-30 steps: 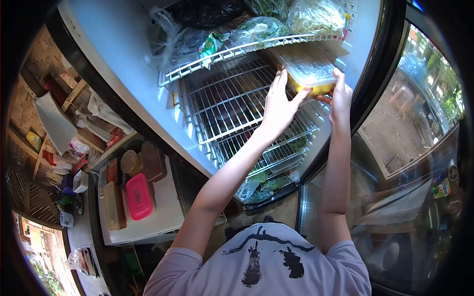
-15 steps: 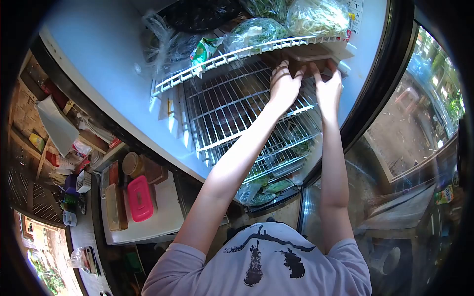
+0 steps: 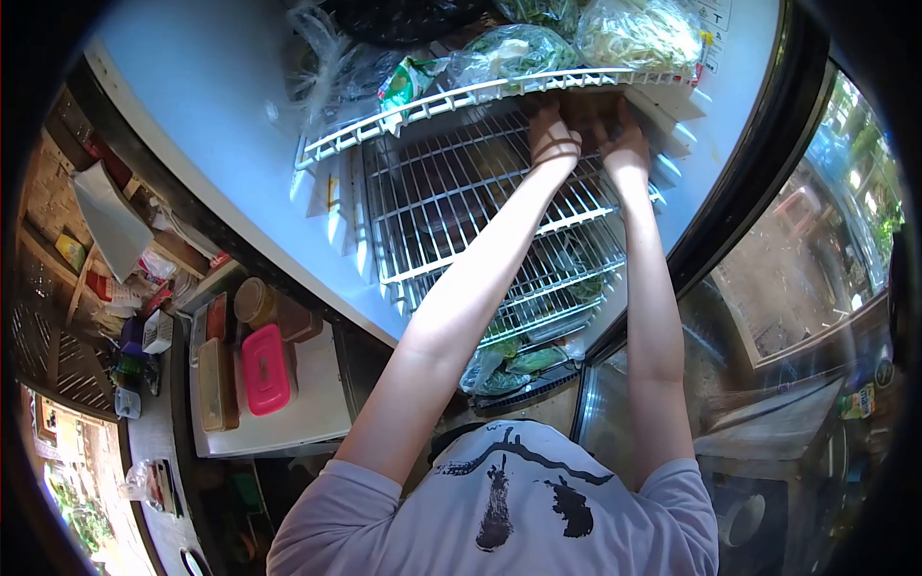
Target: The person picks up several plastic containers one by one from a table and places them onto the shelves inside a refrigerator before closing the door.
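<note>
Inside the fridge, both hands reach beneath the front rail of the upper wire shelf (image 3: 451, 99). Between them is a shaded, brownish lidded plastic container (image 3: 591, 104), only partly visible. My left hand (image 3: 554, 139) is at the container's left side, its fingertips lost in shadow. On the other side, my right hand (image 3: 624, 149) has its fingers curled against the container. Below lies a white wire rack (image 3: 432, 206). On the upper shelf above the hands are a bag of pale shredded vegetable (image 3: 639, 38), a bag of greens (image 3: 514, 56) and a green-white packet (image 3: 408, 88).
Lower racks hold bagged greens (image 3: 504, 370). Left of the fridge, a white surface (image 3: 317, 394) bears a pink-lidded box (image 3: 265, 370), a long tan-lidded container (image 3: 218, 384) and a round jar (image 3: 254, 300). The fridge's dark door frame (image 3: 740, 192) rises close to my right arm.
Both hands have pushed the container deeper under the upper shelf, into shadow. The view has shifted slightly.
</note>
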The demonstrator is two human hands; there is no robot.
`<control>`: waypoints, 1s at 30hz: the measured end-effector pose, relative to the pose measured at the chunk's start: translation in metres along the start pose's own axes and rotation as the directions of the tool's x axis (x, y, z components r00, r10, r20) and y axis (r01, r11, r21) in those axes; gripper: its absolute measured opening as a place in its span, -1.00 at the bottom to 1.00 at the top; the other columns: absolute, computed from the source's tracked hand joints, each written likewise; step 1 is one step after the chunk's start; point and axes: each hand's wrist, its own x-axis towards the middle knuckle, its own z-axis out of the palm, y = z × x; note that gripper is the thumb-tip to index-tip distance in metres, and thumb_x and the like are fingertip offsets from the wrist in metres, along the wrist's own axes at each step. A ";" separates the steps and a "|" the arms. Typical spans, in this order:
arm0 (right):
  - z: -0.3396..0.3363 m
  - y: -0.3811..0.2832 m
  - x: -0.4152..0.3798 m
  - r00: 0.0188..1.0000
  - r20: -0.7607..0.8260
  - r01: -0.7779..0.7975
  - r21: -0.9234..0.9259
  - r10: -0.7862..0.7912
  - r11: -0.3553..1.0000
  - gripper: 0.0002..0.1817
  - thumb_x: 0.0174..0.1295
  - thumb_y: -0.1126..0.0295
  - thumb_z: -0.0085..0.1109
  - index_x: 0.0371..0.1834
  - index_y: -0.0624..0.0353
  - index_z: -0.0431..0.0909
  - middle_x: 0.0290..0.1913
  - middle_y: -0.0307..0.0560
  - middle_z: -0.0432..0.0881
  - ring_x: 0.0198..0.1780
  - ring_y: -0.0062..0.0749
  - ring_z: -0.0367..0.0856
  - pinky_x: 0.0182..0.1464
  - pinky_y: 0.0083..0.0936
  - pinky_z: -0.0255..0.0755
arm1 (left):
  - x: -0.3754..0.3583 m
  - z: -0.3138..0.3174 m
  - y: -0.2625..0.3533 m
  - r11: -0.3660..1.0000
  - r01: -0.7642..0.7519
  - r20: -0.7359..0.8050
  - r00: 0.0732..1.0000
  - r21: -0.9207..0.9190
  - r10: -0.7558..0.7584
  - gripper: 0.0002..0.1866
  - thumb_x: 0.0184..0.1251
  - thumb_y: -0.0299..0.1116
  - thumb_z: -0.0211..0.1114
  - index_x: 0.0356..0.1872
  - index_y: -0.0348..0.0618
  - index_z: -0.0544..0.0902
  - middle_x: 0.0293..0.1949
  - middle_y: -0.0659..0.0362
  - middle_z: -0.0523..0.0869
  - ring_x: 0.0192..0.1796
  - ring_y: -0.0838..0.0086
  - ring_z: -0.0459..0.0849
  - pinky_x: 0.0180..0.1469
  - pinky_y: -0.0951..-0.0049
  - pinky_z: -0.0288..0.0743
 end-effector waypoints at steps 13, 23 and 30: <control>0.065 0.066 0.031 0.975 -0.110 0.216 0.307 -0.191 0.927 -0.15 0.17 0.22 0.29 0.50 0.22 0.12 0.38 0.22 0.34 0.38 -0.01 0.35 0.46 -0.15 0.11 | -0.001 -0.012 0.019 0.969 -0.031 0.142 0.990 0.243 -0.004 -0.39 0.05 -0.34 0.31 0.20 -0.31 0.50 -0.07 -0.26 0.67 0.06 -0.08 0.63 0.13 0.14 0.54; -0.101 -0.084 -0.143 0.858 -0.467 0.172 0.654 0.215 0.737 -0.75 0.49 0.37 -0.03 0.00 0.31 0.55 -0.11 -0.07 0.66 -0.28 -0.50 0.62 -0.33 -0.63 0.50 | -0.222 -0.175 0.091 0.778 -0.578 -0.068 0.811 -0.246 0.581 -0.83 0.09 -0.43 0.51 -0.30 -0.15 0.70 -0.23 0.13 0.73 -0.26 0.32 0.73 -0.21 0.44 0.61; -0.091 -0.143 -0.270 0.813 -0.564 0.582 0.795 -0.146 0.171 -0.60 0.51 0.07 -0.25 -0.13 0.23 0.37 -0.31 0.01 0.51 -0.61 -0.42 0.43 -0.60 -0.65 0.35 | -0.347 -0.295 -0.016 0.985 -0.066 -0.042 0.996 0.157 0.074 -0.71 0.08 -0.37 0.52 -0.19 -0.22 0.66 -0.22 0.13 0.74 -0.34 0.49 0.73 -0.36 0.57 0.58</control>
